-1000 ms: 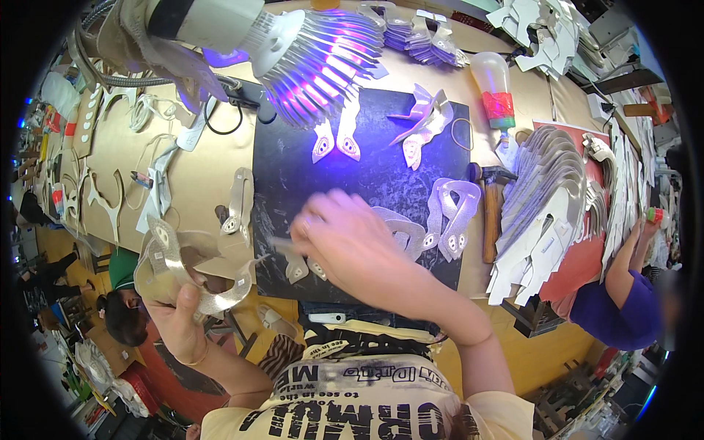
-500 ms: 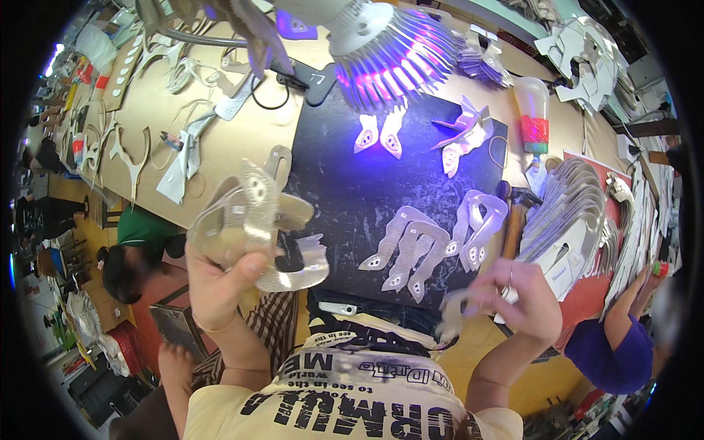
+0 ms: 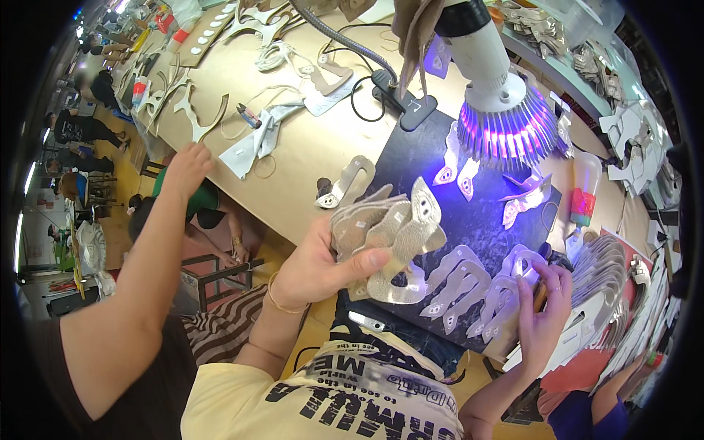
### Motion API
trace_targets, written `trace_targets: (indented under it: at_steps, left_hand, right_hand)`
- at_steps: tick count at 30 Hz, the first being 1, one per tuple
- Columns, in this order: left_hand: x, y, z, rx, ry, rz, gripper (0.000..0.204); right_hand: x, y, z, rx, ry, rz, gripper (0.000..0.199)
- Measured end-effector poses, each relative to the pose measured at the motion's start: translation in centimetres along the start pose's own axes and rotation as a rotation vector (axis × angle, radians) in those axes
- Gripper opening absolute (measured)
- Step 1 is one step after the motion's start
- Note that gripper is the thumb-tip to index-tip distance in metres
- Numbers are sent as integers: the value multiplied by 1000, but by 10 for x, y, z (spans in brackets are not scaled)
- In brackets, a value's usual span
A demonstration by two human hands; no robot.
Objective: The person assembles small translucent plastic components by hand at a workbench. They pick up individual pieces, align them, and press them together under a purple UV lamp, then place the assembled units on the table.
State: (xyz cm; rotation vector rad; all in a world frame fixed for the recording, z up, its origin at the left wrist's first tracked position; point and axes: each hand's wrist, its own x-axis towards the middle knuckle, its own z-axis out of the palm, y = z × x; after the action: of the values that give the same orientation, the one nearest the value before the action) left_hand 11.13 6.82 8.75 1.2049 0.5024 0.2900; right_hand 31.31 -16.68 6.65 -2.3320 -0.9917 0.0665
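My left hand (image 3: 323, 264) is closed around a stack of silvery-beige, U-shaped shoe-upper pieces (image 3: 392, 235), thumb pressed across the front. My right hand (image 3: 543, 301) is at the right side of the dark board, thumb and fingertips at a U-shaped upper piece (image 3: 517, 264) lying among others. Its grip is partly hidden by the fingers. Beside it on the board (image 3: 418, 169), several matching upper pieces (image 3: 458, 282) lie in an overlapping row. Farther back, a pair of pieces (image 3: 456, 172) and a folded piece (image 3: 524, 198) sit under the violet glow.
A finned lamp (image 3: 506, 117) on a flexible neck hangs over the board. A glue bottle with a red band (image 3: 584, 191) stands at the right, near fanned stacks of pieces (image 3: 601, 286). Another person's arm (image 3: 147, 271) reaches onto the table at left; a single upper piece (image 3: 350, 183) lies left of the board.
My view has swung, shifting the scene rightward. My right hand has carried a dangling piece from near my body onto the board. Another person's arm has come in at left.
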Motion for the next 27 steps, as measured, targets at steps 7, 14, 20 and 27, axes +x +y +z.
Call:
trace_targets:
  at_steps: [7,14,20,27]
  left_hand:
    - [0,-5,9,-59,5,12,43]
    - [1,-11,11,-120,53,20,33]
    - [6,-16,6,-68,65,49,33]
    - [2,-19,18,-76,-12,1,35]
  right_hand:
    - [1,-79,9,288,-183,-632,41]
    - [4,-94,24,248,-306,-695,47]
    - [6,-104,-8,718,-399,-211,30]
    - [28,-109,9,807,-620,-314,43]
